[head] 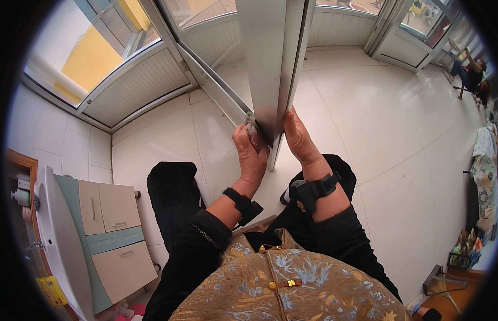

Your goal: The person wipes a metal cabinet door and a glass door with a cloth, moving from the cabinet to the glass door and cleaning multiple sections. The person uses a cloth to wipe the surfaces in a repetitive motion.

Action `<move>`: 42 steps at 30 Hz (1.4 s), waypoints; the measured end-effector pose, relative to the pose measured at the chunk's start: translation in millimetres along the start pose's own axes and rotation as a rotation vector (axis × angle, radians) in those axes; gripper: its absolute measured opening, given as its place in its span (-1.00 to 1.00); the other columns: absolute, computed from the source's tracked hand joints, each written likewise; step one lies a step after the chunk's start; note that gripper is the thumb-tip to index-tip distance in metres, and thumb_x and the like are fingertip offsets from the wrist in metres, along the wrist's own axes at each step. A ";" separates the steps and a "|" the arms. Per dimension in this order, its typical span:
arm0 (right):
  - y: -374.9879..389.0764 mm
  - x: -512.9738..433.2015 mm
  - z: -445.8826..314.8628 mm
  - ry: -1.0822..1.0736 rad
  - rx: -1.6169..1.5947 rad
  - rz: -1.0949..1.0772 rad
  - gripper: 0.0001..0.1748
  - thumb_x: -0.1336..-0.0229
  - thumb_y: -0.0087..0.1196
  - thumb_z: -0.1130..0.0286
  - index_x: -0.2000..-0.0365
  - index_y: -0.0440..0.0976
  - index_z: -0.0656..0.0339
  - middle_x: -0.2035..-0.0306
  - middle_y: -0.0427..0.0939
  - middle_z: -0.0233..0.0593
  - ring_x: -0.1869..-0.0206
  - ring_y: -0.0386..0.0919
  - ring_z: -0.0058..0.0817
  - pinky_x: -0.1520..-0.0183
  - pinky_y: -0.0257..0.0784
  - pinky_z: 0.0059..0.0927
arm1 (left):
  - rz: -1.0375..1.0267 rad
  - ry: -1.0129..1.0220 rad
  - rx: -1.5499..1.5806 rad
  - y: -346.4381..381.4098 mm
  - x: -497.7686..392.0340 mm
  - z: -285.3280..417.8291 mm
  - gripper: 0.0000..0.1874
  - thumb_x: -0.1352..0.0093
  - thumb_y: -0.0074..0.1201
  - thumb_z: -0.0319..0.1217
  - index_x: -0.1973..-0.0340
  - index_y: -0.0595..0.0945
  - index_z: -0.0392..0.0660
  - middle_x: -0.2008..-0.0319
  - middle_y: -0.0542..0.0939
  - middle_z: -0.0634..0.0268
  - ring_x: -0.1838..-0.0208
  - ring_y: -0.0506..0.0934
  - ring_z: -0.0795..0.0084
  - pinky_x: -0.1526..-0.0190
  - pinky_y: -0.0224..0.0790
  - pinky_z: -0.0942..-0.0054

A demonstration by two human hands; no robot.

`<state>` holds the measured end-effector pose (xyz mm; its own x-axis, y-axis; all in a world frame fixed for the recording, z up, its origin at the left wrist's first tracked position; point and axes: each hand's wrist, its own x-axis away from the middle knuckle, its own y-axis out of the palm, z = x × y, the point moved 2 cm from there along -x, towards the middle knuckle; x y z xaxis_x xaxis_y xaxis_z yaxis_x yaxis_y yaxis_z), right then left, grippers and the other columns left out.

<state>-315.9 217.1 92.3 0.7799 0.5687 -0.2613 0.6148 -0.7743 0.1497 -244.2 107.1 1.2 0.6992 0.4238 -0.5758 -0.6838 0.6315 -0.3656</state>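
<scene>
A crumpled grey cloth (251,125) is bunched in my left hand (251,150), pressed against the lower part of a white framed door (263,60). The door stands edge-on before me, between my knees. On its other side, my right hand (299,138) grips the door's edge, with its fingertips hidden behind the frame. A dark strap with a small device (249,210) is around my left forearm, and another strapped device (309,192) sits on my right forearm.
At the left stands a washbasin (66,240) on a cabinet (116,212) with handles. Glazed panels (140,84) line the far wall. A person (469,74) sits at the far right. Cloth-covered items (485,168) and a small metal-framed stool (443,281) are along the right side.
</scene>
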 end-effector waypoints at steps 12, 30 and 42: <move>0.1 1.2 5.5 -0.026 0.020 0.024 -0.15 -0.30 -0.33 -0.34 -0.21 0.19 0.23 -0.02 0.34 -0.30 -0.12 0.24 -0.51 -0.24 0.12 -0.46 | -0.149 -0.247 0.000 26.9 42.8 -48.6 -0.54 -0.18 0.03 -0.67 0.01 0.36 -0.11 -0.10 0.23 0.01 -0.04 0.37 0.04 -0.07 0.31 0.31; -15.2 -2.1 24.6 -0.001 -0.003 0.154 -0.09 -0.30 -0.42 -0.38 -0.21 0.23 0.28 0.01 0.46 -0.29 -0.01 0.40 -0.54 -0.07 0.31 -0.50 | -0.328 -1.202 1.349 -2.2 8.6 9.4 -0.53 -0.35 -0.04 -0.58 -0.18 0.31 -0.18 0.03 0.52 0.12 0.06 0.61 0.30 0.04 0.55 0.41; -15.6 -3.9 31.9 -0.043 0.005 0.094 -0.04 -0.24 -0.38 -0.41 -0.23 0.23 0.29 -0.21 0.36 -0.22 -0.27 0.28 -0.38 -0.35 0.08 -0.33 | 0.153 -0.434 0.882 -47.7 -71.9 48.8 -0.57 -0.36 0.11 -0.46 -0.11 0.38 -0.22 0.07 0.52 0.21 0.02 0.51 0.40 -0.06 0.38 0.40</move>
<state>-332.3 218.1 60.5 0.8282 0.4813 -0.2870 0.5387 -0.8250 0.1710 -251.7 78.2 95.7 0.7525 0.6309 -0.1890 -0.4967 0.7321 0.4662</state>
